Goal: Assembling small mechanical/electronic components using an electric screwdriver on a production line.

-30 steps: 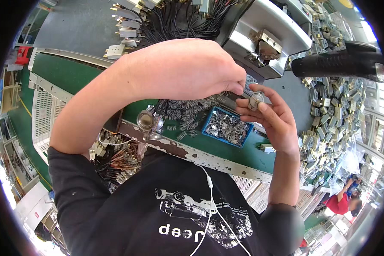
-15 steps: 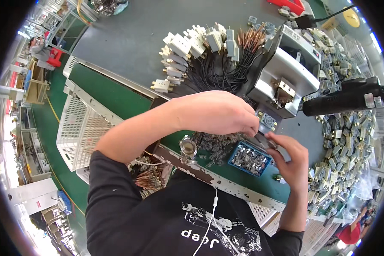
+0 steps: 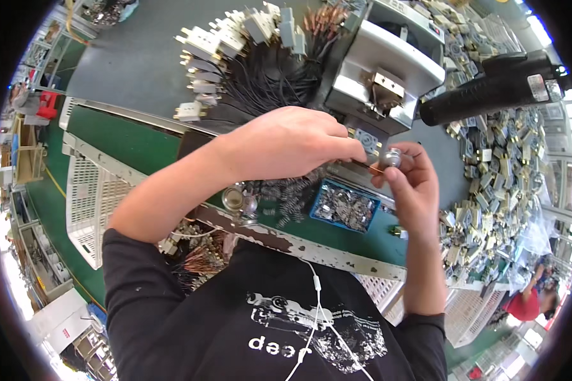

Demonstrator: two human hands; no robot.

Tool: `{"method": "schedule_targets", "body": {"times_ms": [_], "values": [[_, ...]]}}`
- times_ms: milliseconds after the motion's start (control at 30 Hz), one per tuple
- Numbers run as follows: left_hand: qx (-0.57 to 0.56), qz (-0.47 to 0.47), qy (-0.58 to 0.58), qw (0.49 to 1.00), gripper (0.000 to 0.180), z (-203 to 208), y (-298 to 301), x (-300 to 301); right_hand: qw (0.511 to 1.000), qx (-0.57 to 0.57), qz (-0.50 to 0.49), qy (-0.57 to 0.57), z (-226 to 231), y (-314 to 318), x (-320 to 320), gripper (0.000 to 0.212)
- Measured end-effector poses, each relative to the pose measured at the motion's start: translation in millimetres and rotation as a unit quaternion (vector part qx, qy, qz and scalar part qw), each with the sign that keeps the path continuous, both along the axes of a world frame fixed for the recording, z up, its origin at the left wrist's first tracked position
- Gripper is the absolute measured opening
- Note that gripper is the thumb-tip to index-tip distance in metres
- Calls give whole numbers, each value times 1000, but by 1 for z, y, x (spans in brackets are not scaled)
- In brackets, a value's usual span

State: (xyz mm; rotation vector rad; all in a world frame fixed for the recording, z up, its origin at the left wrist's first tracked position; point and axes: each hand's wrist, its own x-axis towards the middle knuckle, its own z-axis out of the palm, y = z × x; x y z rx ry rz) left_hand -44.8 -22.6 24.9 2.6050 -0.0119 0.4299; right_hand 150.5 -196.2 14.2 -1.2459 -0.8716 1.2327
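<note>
- Left hand (image 3: pixel 292 143): back of hand toward the camera; fingers drawn together, pinching a thin copper-coloured strand (image 3: pixel 375 169). The strand's left end is lost behind the fingertips.
- Right hand (image 3: pixel 418 187): gripping a round metal part (image 3: pixel 393 159) between thumb and fingers, the part raised above the bench. Its underside and the finger contact behind it are concealed.
- The strand runs to the round part's lower left side; whether it enters, touches or passes behind cannot be determined.
- Blue tray (image 3: pixel 338 225): below the hands, holding small metal pieces too fine to tell individually.
- Springs (image 3: pixel 290 198): piled left of the tray, upper portion covered by the left hand and forearm.
- Grey square part (image 3: pixel 367 141): just beyond the left fingertips, lower edge partly hidden.
- Black cables (image 3: pixel 267 82): lower ends obscured by the left hand.
- Plug-like parts (image 3: pixel 489 190): heaped at right, mostly overlapping one another.
</note>
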Motion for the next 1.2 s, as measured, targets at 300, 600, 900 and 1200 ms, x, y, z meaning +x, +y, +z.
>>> {"method": "schedule_targets", "body": {"times_ms": [300, 600, 900, 1200], "values": [[24, 14, -48, 998, 15, -6, -12, 7, 993, -37, -21, -106, 3, -10, -14, 36], [55, -31, 43, 997, 34, -9, -14, 17, 937, -50, 209, -274, 17, 4, 10, 29], [-69, 13, 45, 997, 33, 7, 4, 17, 915, 90, -192, -343, 32, -16, 22, 37], [-61, 55, 188, 979, 34, -24, 18, 50, 778, 422, -293, -361, 71, 39, 64, 47]]}}
